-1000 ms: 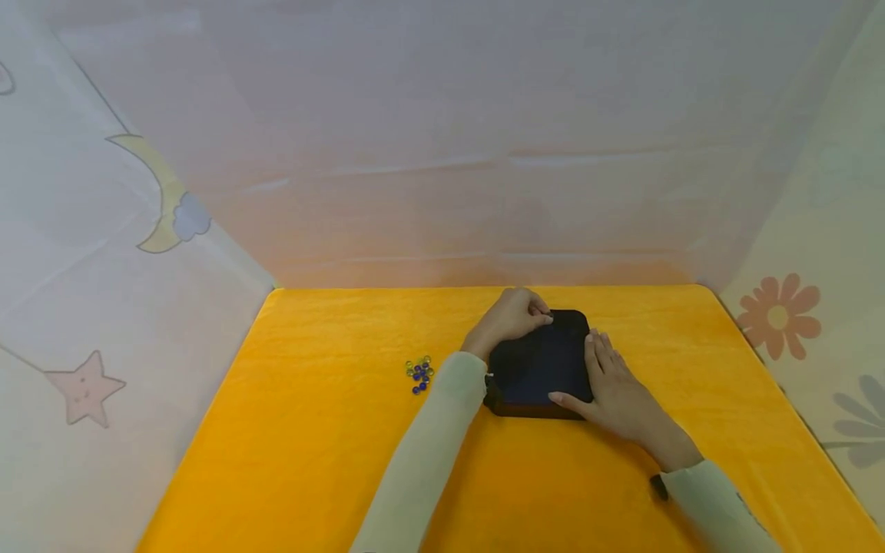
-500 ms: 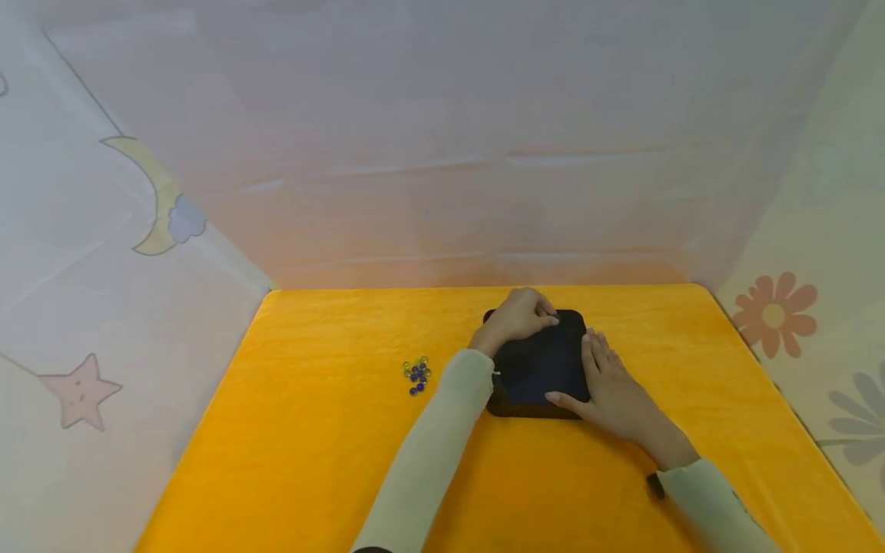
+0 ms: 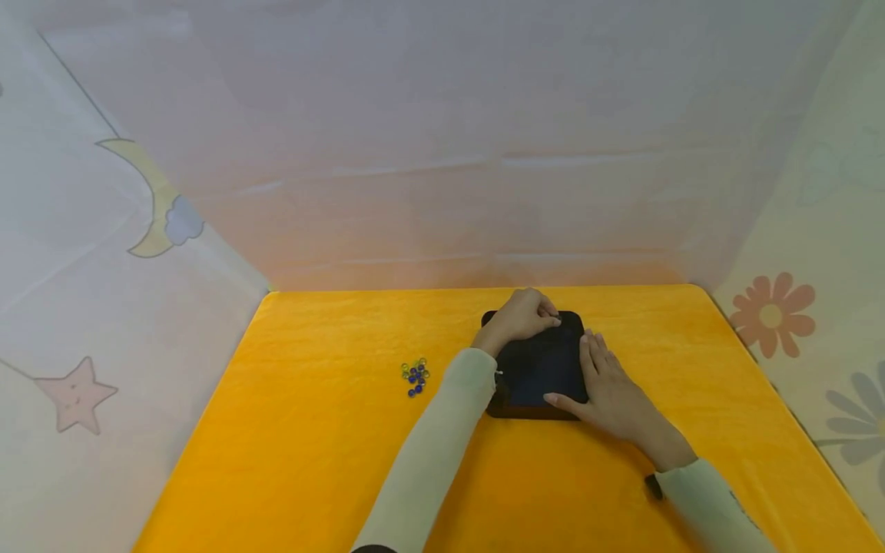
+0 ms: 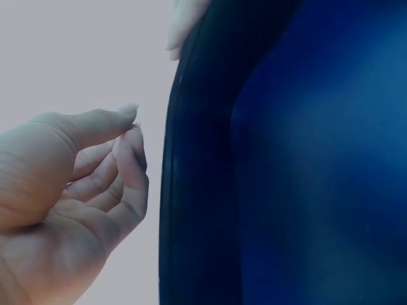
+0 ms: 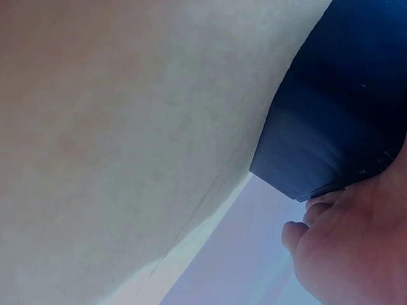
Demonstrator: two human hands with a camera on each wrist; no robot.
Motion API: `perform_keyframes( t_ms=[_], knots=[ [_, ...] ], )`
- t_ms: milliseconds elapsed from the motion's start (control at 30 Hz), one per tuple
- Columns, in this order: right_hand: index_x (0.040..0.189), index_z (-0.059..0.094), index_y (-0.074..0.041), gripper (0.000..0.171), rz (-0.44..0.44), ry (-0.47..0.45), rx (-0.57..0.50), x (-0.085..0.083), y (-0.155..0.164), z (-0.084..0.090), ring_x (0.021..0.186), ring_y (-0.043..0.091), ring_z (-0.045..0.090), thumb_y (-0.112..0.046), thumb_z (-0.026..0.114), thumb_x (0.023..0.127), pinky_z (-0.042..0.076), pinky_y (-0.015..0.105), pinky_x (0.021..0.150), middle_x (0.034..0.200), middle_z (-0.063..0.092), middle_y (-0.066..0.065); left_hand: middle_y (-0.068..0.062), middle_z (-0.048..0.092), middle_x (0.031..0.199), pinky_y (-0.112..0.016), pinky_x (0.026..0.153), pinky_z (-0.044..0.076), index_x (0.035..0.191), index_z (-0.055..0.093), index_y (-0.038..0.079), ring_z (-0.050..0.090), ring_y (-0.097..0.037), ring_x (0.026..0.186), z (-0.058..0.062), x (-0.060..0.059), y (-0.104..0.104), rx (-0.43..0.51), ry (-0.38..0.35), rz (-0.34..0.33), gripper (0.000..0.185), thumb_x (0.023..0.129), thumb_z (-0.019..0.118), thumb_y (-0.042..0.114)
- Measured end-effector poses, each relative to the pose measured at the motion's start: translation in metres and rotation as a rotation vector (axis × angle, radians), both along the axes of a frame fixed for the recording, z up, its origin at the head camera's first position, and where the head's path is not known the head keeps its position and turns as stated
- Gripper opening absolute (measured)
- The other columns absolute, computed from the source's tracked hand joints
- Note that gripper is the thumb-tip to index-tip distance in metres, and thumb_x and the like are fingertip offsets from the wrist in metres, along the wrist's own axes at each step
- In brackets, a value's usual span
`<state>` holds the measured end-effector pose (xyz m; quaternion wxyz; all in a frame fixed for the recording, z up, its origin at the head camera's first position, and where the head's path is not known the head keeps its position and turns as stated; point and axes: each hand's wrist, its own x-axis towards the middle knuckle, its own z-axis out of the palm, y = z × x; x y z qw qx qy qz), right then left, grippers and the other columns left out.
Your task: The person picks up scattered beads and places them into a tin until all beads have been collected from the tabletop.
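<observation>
Black pouch (image 3: 538, 367) | left hand (image 3: 520, 319) pinching far edge, fingers curled | right hand (image 3: 611, 384) flat, fingers straight

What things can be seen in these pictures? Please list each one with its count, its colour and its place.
pouch: one, black, far middle of the table, under both hands
glass beads: small cluster, blue and greenish, left of the pouch
table: one, covered in orange cloth
sheets: pale, printed with moon, star and flowers, around the table
left hand: fingers curled, pinching at the pouch's far edge
right hand: flat on the pouch's right side
</observation>
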<state>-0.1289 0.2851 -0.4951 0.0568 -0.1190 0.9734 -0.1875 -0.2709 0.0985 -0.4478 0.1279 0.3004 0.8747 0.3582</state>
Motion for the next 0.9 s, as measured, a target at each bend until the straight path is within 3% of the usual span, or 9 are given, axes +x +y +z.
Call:
perform_keyframes(
  t_ms=[600,900],
  knots=[
    [0.166,0.000,0.005,0.124,0.004,0.005,0.001,0.0016,-0.0006,0.0002,0.164,0.048,-0.002,-0.076,0.059,0.093,0.017,0.071,0.126,0.175,-0.004,0.027,-0.004,0.079,0.114,-0.021,0.080,0.059,0.118,0.079,0.011,0.070,-0.007,0.087,-0.0068,-0.0007,0.0000,-0.025,-0.041,0.025,0.022,0.102,0.072,0.023],
    [0.166,-0.002,0.003,0.125,0.007,-0.004,-0.002,0.0015,0.0005,-0.0011,0.164,0.046,-0.005,-0.077,0.059,0.093,0.016,0.071,0.126,0.176,-0.006,0.026,-0.004,0.078,0.116,-0.022,0.084,0.059,0.121,0.078,0.011,0.072,-0.009,0.094,-0.0044,-0.0006,-0.0054,-0.014,-0.021,0.010,0.024,0.103,0.071,0.024]
  ],
)
